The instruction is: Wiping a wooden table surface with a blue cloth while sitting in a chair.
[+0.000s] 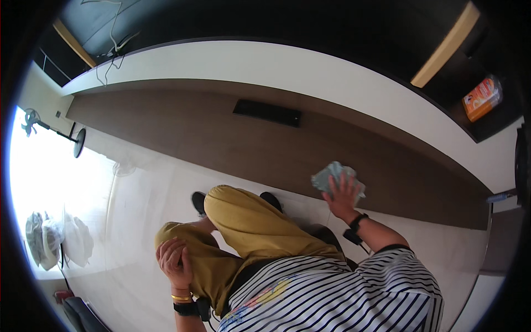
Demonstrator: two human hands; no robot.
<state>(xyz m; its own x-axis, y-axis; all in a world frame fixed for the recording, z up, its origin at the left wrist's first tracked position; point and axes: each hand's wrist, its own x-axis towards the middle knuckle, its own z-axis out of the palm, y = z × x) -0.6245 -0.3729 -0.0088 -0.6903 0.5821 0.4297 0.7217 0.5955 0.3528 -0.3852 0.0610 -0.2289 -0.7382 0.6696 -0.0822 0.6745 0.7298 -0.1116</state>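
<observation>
My right hand (343, 196) lies spread over a crumpled grey-green cloth (327, 176), pressing it against the wide brown wood-look surface (199, 124) near its closer edge. A black strap with a small device is around that wrist. My left hand (174, 259) rests on my left knee with loosely curled fingers, and no object shows in it. Its wrist wears a gold bangle and a black strapped device. Further back on the brown surface is a long black rectangular plate (266, 113).
Behind the brown surface runs a white band (257, 62) below dark shelving, with loose cables (114, 50) at left. An orange packet (482, 98) sits on the right shelf. A pedestal fan (79, 143), hanging bags (43, 238) and a dark chair (83, 315) are at left.
</observation>
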